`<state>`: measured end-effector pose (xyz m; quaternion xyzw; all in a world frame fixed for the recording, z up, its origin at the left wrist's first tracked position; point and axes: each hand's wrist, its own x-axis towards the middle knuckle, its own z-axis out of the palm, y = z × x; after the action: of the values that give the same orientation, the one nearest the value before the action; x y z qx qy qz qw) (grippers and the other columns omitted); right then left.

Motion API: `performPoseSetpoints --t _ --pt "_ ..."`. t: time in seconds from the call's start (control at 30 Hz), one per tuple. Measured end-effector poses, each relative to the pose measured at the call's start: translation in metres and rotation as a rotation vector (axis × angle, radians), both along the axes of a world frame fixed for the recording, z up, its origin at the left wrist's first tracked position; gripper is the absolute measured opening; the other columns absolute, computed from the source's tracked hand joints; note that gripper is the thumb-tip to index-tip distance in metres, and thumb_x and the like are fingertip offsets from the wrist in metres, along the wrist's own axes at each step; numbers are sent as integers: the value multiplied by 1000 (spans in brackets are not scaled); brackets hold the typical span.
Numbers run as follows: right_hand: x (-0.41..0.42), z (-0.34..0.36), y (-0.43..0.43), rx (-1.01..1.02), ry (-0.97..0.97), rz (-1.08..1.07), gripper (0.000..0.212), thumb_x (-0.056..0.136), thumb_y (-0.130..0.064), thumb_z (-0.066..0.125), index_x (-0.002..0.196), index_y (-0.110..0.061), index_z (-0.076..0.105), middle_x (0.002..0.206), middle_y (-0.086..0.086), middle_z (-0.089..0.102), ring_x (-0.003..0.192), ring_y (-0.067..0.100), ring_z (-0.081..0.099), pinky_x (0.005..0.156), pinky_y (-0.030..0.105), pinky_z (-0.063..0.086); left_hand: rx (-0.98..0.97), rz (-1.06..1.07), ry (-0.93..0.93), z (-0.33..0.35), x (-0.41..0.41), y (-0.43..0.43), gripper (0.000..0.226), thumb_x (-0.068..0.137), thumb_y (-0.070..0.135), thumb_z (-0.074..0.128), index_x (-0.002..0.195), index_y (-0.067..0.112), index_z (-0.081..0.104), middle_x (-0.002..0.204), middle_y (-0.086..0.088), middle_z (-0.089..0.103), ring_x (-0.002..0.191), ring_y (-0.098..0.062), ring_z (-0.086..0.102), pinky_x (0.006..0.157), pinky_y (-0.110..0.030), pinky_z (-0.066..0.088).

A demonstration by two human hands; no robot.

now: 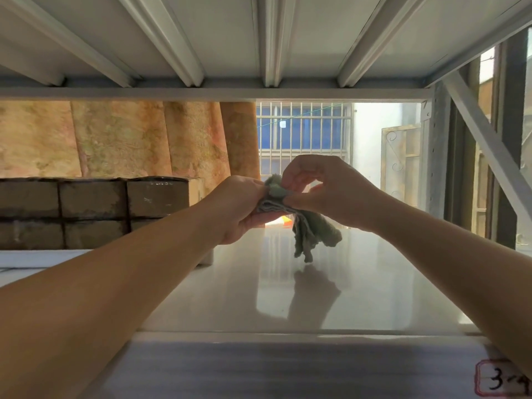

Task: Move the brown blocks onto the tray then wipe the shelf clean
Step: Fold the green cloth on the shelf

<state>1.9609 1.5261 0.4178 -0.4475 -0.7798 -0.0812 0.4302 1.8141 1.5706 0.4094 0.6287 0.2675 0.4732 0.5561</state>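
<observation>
Both my hands are raised above the glossy white shelf (359, 289) and hold a grey-green cloth (313, 231) between them. My left hand (241, 205) grips the bunched upper part of the cloth. My right hand (325, 188) pinches its top corner with thumb and fingers. The rest of the cloth hangs down, just clear of the shelf surface. Several brown blocks (92, 211) are stacked in two rows at the left, on a white tray (34, 259) whose front rim shows below them; my left forearm hides the stack's right end.
The ribbed underside of the shelf above (259, 38) is close overhead. A slanted metal brace and upright (486, 145) bound the right side. Behind the shelf hang patterned curtains (129, 139), and a barred window (302, 131) shows beside them. A label reading "3-" (503, 378) sits on the front edge.
</observation>
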Motion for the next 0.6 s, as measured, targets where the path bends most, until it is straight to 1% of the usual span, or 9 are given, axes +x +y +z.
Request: performPoseSetpoints --t 0.07,0.17,0.23,0.3,0.37,0.43,0.5,0.53,0.6 --pt "0 -1 0 -18 -22 -5 26 75 -14 76 72 -35 60 76 -18 65 77 -8 61 69 3 47 -27 19 -8 1 1 0 16 95 4 46 86 2 60 82 -14 65 67 -18 67 54 -22 59" --pt "-1 -2 0 -54 -26 -8 26 75 -12 75 72 -34 62 77 -16 67 81 -5 63 70 5 48 -99 -13 -39 1 0 3 24 96 24 48 105 2 56 95 -17 65 74 -21 68 57 -27 60" --pt "-1 -2 0 -43 -27 -21 24 75 -14 76 72 -34 62 78 -15 68 83 -4 64 74 9 48 -59 -29 14 0 -1 6 28 92 30 56 101 4 59 94 -15 66 75 -19 68 60 -25 60" --pt "0 -1 -2 -35 -20 -25 19 76 -17 76 74 -31 64 78 -14 69 82 -1 65 79 15 49 10 -42 74 -1 -1 5 18 89 24 60 91 7 64 88 -10 66 73 -15 68 60 -21 59" --pt "-2 1 -5 -50 12 -14 10 77 -25 75 77 -27 64 77 -16 69 82 3 67 82 21 52 40 -36 84 -1 0 5 9 91 15 57 88 10 64 86 -8 66 74 -14 67 61 -20 59" --pt "-3 2 -6 -36 95 -5 9 79 -34 70 78 -28 63 75 -19 67 81 5 67 80 22 51 56 -7 80 0 0 7 11 94 8 52 95 11 62 93 -9 66 83 -17 66 65 -23 60" --pt "0 5 -4 -60 205 -3 6 84 -33 65 84 -32 59 82 -19 67 84 6 66 79 25 51 90 27 83 1 -1 10 21 95 7 48 112 10 60 107 -11 62 92 -19 64 66 -25 60" --pt "3 6 -3 -124 234 -5 9 86 -31 64 91 -33 57 89 -17 66 87 7 64 79 24 51 107 41 76 1 -1 10 24 95 7 47 117 11 57 113 -12 59 95 -20 62 67 -26 60" --pt "11 5 -2 -355 240 8 25 87 -26 65 108 -33 52 102 -11 64 91 10 63 78 22 50 143 36 45 3 -2 7 22 96 8 45 113 14 57 112 -9 56 98 -20 60 72 -28 59"
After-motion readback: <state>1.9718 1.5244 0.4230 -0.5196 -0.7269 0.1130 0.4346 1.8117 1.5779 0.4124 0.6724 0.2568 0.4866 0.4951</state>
